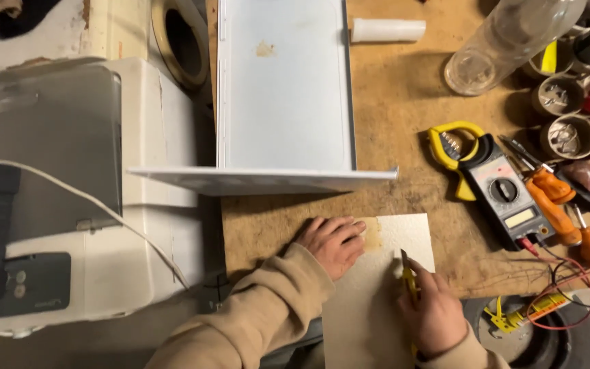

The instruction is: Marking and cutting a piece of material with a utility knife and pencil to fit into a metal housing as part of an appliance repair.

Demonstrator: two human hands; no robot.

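A pale off-white sheet (370, 301) lies flat on the wooden bench (404, 109), reaching over its near edge. My left hand (332, 242) rests palm-down on the sheet's left side, fingers together, pressing it flat. My right hand (431, 311) is closed around a yellow utility knife (408, 277). The knife's blade tip touches the sheet near its right edge, pointing away from me.
A white tray-like panel (285, 89) stands just beyond the sheet. A yellow-and-black clamp meter (493, 181) and orange-handled tools (558, 205) lie to the right, with small round tubs of parts (568, 116) and a clear plastic bottle (507, 41). A white appliance (69, 198) fills the left.
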